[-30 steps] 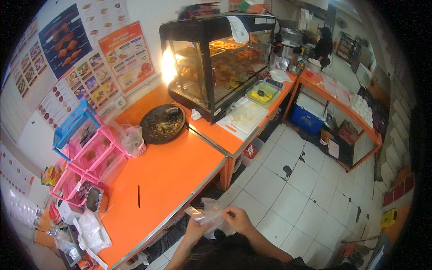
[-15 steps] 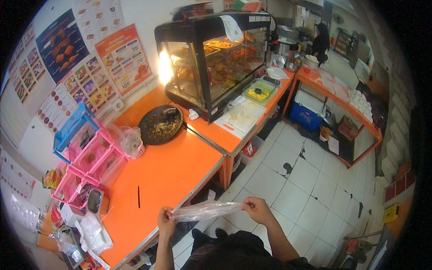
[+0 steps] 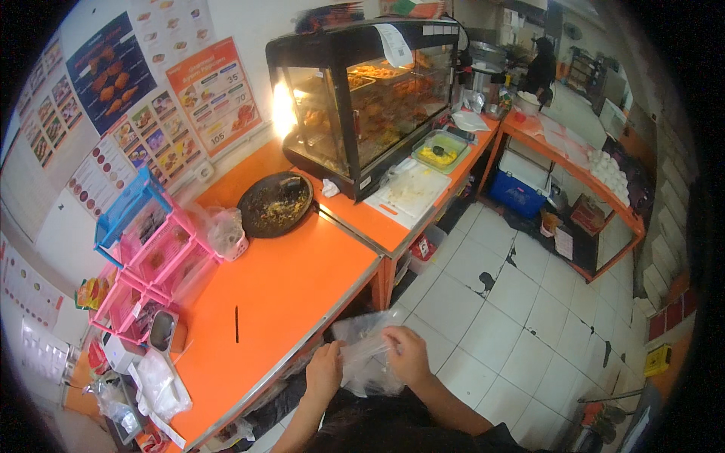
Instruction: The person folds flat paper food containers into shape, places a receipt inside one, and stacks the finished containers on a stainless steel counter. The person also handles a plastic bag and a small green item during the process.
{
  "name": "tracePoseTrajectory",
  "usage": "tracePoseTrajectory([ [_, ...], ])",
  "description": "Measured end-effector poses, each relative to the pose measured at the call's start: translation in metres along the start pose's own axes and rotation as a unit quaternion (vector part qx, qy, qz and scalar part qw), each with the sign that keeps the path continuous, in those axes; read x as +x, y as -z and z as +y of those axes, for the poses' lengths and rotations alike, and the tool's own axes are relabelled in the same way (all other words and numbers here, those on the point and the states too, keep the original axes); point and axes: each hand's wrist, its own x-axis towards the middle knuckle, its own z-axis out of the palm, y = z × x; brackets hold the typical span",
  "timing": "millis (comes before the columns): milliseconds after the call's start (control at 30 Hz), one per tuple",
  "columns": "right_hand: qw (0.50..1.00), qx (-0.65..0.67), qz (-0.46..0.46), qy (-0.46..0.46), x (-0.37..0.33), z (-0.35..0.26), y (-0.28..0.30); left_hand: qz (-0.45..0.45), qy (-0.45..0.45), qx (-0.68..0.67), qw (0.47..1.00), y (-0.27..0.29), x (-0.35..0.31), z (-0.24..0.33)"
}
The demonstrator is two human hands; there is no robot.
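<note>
Grips a clear plastic bag [image 3: 367, 350], held between the left hand [image 3: 325, 368] and the right hand [image 3: 408, 356], pinching it with both. Has an orange surface [image 3: 279, 291] to the left of the left hand, bearing a thin black strip [image 3: 236, 325] and, farther ahead, a dark round pan [image 3: 273, 208].

Bag [image 3: 368, 349]: clear, thin, colourless plastic, wrinkled, with pale glints. Held aloft between left hand [image 3: 325, 370] and right hand [image 3: 408, 355], drawn into folds where it spans them. Upper part spreads beyond the fingers; lower part hangs loose, crumpled. Mouth indistinguishable.
</note>
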Motion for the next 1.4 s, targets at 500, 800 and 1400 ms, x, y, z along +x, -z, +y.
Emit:
tracePoseTrajectory([
  [500, 0.940, 0.200, -0.023, -0.274, -0.012, 0.066, 0.048, -0.293, 0.263, -0.547, 0.739, 0.020, -0.034, -0.062],
  [800, 0.766, 0.364, -0.418, -0.324, -0.041, 0.059, 0.066, -0.171, 0.216, -0.824, 0.495, 0.014, -0.053, -0.071],
  [1400, 0.613, 0.590, -0.403, -0.336, -0.028, 0.010, 0.072, -0.041, 0.157, -0.953, 0.257, 0.052, -0.031, -0.041],
])
